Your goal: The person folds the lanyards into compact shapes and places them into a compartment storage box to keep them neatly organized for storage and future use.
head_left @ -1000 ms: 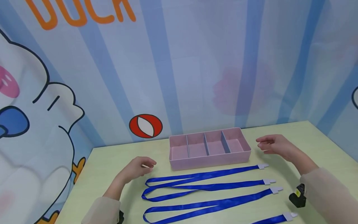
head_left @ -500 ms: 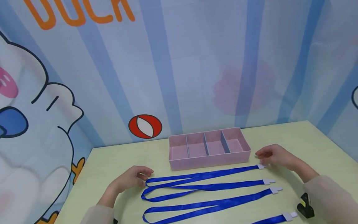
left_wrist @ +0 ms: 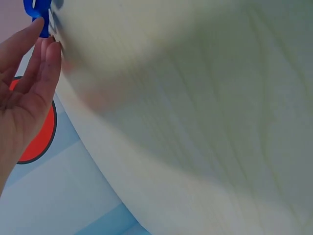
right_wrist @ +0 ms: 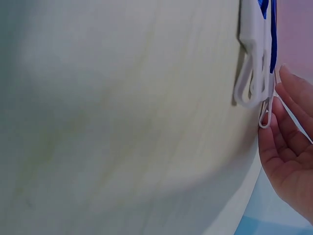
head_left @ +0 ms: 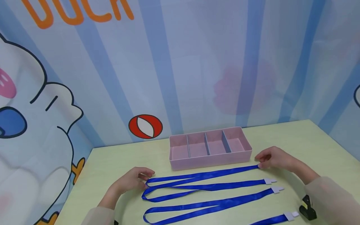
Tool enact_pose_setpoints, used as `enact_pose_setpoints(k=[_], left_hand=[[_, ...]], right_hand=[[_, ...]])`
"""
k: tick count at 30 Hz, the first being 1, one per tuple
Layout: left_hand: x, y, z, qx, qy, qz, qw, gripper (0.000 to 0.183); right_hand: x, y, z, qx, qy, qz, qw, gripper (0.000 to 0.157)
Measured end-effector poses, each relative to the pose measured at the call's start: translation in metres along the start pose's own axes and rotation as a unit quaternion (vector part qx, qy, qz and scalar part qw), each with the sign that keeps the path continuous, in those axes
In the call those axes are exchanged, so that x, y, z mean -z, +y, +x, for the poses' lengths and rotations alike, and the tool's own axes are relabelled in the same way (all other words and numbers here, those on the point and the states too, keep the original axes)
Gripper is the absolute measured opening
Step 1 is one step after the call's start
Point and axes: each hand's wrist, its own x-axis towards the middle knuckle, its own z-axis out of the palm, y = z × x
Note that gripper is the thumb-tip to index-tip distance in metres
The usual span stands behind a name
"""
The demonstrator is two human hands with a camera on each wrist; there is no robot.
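Several blue lanyards with white plastic clips lie stretched across the table. My right hand (head_left: 278, 158) pinches the clip end of the farthest lanyard (head_left: 226, 172), and its fingertips cover most of that clip in the head view. In the right wrist view, the white clip (right_wrist: 265, 121) sits at my fingertips. My left hand (head_left: 127, 182) is at the looped end of the same lanyard, fingers loosely bent, index finger and thumb apart. The left wrist view has the blue strap (left_wrist: 44, 28) touching a fingertip; a firm hold is not visible. The whole lanyard lies flat.
Behind the lanyards stands a pink box (head_left: 211, 162) with several compartments divided by grey partitions. Nearer lanyards (head_left: 233, 187) lie in rows, their clips (head_left: 277, 189) to the right. A printed cloth backdrop (head_left: 191, 84) rises at the table's back edge.
Both hands have come down and towards me, from beside the box to the two ends of the farthest lanyard. My right fingertips now cover its clip. The box has stayed in place.
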Motion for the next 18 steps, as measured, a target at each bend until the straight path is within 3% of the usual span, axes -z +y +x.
enact_pose_setpoints(k=[18], left_hand=[[-0.0042,-0.0023,0.0007,-0.026,0.006,0.025,0.9993,0.033]], right_hand=[[-0.0013,-0.0009,-0.0017,0.020,-0.003,-0.031,0.999,0.028]])
